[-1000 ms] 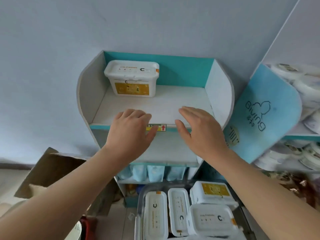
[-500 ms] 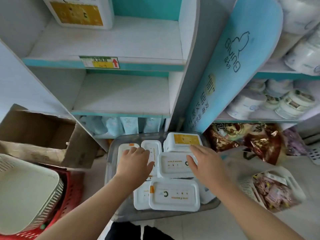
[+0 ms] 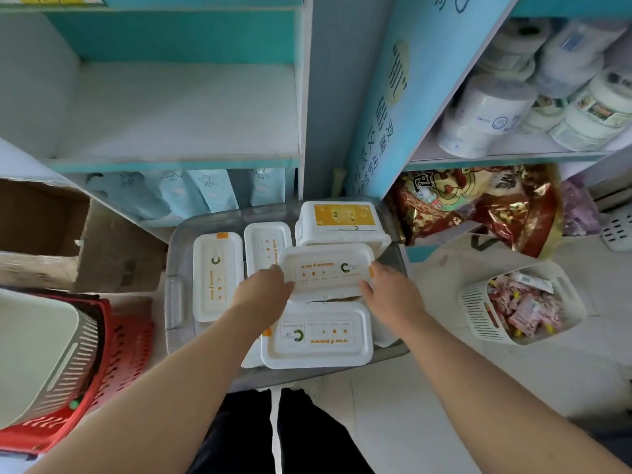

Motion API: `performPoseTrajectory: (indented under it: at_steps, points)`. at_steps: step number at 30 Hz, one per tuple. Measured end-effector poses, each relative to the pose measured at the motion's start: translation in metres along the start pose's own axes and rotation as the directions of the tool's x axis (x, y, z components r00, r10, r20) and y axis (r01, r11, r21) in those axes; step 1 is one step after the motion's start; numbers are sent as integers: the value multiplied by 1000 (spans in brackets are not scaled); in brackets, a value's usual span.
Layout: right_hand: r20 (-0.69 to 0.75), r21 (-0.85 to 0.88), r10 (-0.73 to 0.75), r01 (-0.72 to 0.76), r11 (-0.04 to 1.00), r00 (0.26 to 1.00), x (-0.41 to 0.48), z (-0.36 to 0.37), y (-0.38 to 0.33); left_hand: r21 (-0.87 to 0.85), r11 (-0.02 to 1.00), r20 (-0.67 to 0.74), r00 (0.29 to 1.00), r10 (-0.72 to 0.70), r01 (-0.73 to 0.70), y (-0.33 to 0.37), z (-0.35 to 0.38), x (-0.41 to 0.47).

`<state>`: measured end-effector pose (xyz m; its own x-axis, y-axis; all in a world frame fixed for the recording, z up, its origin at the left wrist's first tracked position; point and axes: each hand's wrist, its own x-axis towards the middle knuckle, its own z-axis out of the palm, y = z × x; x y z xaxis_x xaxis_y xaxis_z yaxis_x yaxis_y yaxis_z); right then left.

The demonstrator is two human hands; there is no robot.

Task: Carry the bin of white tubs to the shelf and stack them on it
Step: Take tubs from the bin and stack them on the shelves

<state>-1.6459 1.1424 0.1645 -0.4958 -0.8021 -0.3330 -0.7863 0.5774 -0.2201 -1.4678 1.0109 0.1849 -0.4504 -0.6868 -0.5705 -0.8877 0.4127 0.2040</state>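
Tub pick is under way, judging from the pose. The grey bin (image 3: 173, 302) is sitting on the floor, and all places here are being given relative to it. The middle tub (image 3: 325, 268) is lying lid-up at the bin's centre, riding on top of the other tubs, with its long axis running across the bin from left wall to right wall. The left hand (image 3: 261, 295) is gripping the tub's left short end, fingers curled at the edge. The right hand (image 3: 390, 292) is gripping the right short end, thumb on the near edge. The tub is therefore lying directly between the two hands, with neither nearer; how far the fingers are reaching underneath is not showing. A near tub (image 3: 316, 335) is lying flat by the bin's near wall, just beside the held one. An orange-labelled tub (image 3: 342, 220) is sitting in the far right corner, and a left tub (image 3: 217, 275) is lying by the left wall, its long axis running near-to-far. The shelf (image 3: 178, 111) is standing beyond the bin's far wall and higher, so the coming lift is probably calling for a rise up and away, both ends being held level.
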Motion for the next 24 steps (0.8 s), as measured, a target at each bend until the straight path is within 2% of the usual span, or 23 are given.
performPoseTrajectory:
  at_steps: [2,7,14,24]
  points:
    - [1,34,10,-11,999,1000,3,7,2,-90,996,6,1000,-26,26,0,5,3]
    - [-13,136,50,-47,990,999,8,10,-1,-153,987,-16,999,-47,44,-4,11,5]
    - [-156,183,-18,47,982,988,-5,8,-16,-257,964,-55,994,-91,74,-24,7,-10]
    - [-267,328,-92,180,927,959,-36,-59,-43,-263,963,-210,978,-6,-51,-38,-67,-67]
